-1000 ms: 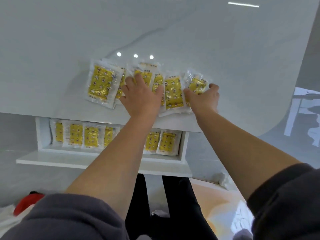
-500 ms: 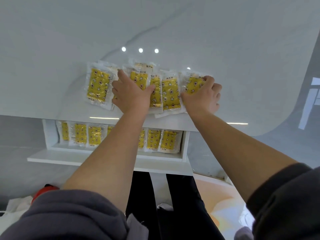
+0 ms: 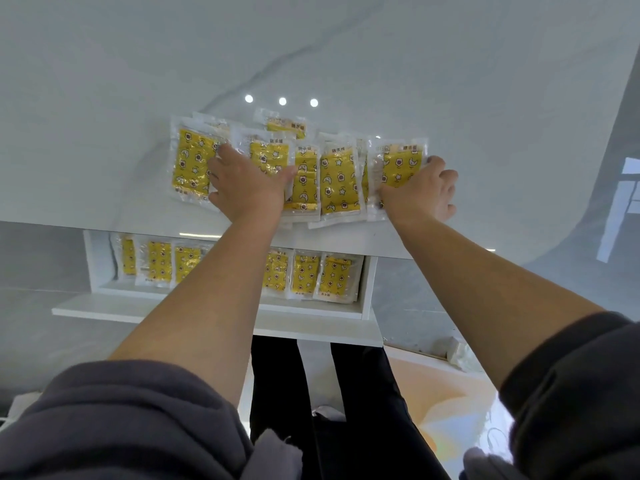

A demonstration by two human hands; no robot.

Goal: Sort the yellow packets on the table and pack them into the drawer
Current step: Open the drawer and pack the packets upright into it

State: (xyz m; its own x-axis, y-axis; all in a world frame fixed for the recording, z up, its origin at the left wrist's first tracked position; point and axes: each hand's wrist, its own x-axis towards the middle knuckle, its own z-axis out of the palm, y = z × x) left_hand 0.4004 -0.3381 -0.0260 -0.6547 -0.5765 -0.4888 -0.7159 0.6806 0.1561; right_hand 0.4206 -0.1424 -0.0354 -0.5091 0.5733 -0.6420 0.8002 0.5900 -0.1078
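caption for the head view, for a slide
Left hand presses, right hand grips packets on the table above the open drawer.

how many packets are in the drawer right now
6 packets show in the drawer: three in a row left of the left arm, three right of it. The arm may hide more.

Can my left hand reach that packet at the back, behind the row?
Probably yes. The left hand rests on the row just in front of the back packet, whose top lies uncovered; only its near edge sits under another packet.
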